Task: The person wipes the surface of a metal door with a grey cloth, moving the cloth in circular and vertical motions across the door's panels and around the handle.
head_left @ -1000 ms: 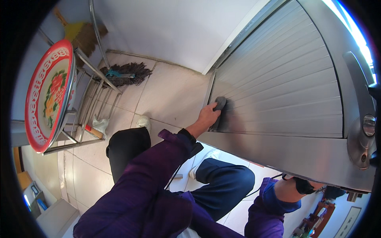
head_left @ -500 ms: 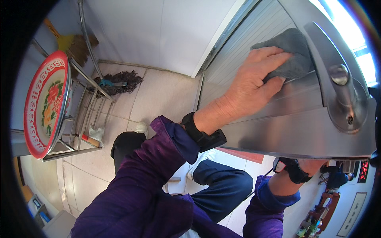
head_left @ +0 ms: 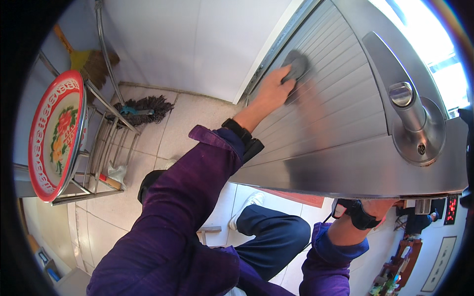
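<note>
My left hand (head_left: 269, 94) grips a bunched grey cloth (head_left: 297, 66) and presses it against the ribbed panel of a metal door (head_left: 340, 74), close to the hinge-side edge. Reflections of the arm show in the shiny surface. On the right of the door sits a lever handle (head_left: 408, 106) with a round base plate and a keyhole. My right hand (head_left: 377, 207) is at the door's lower edge in view, below the handle; its fingers are hidden behind the door. Both wrists wear black bands.
A metal rack (head_left: 116, 118) at the left carries a red-rimmed floral basin (head_left: 66, 130). Behind it are a broom (head_left: 89, 61) and a dark mop head (head_left: 148, 111) on the tiled floor. A white wall (head_left: 173, 39) borders the door. Another person (head_left: 418, 223) is far right.
My left hand has slid the cloth across the panel, leftward from beside the handle to the hinge side. My right hand stays at the door edge. The door appears slightly further left in view.
</note>
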### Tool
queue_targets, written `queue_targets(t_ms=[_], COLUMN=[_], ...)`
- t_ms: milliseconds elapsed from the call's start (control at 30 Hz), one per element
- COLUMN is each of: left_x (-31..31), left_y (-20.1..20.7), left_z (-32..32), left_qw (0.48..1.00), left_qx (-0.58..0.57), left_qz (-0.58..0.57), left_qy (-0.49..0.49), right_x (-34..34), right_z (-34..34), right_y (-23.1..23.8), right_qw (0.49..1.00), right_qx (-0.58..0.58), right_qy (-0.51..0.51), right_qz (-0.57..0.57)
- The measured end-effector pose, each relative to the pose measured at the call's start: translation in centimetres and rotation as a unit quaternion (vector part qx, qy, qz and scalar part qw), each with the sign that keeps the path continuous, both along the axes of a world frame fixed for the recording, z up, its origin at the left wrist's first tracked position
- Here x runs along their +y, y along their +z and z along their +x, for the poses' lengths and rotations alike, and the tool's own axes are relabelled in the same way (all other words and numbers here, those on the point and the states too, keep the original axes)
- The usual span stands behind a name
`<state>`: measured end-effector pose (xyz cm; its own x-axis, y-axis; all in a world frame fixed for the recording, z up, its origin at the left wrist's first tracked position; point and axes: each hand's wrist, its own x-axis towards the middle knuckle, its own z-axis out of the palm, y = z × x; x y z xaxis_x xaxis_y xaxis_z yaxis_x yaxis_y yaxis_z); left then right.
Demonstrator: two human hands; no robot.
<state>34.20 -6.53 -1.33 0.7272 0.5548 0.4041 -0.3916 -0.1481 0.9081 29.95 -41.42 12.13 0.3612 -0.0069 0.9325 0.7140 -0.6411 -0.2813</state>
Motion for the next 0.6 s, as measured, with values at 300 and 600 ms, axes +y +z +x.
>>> queue_targets(t_ms=[300, 600], left_x=[-4.5, -4.4], left_y=[-25.6, -19.7], left_z=[-7.9, -9.0], left_qw=[0.945, 0.942], left_qx=[0.324, 0.334], left_qz=[-0.042, -0.019], left_qy=[-0.018, -0.002], right_x=[0.1, 0.4], right_z=[0.2, -0.3], right_y=[0.1, -0.5], right_qw=[1.000, 1.000], right_qx=[0.004, 0.003], right_qy=[-0.004, 0.000], right_qz=[-0.009, -0.004])
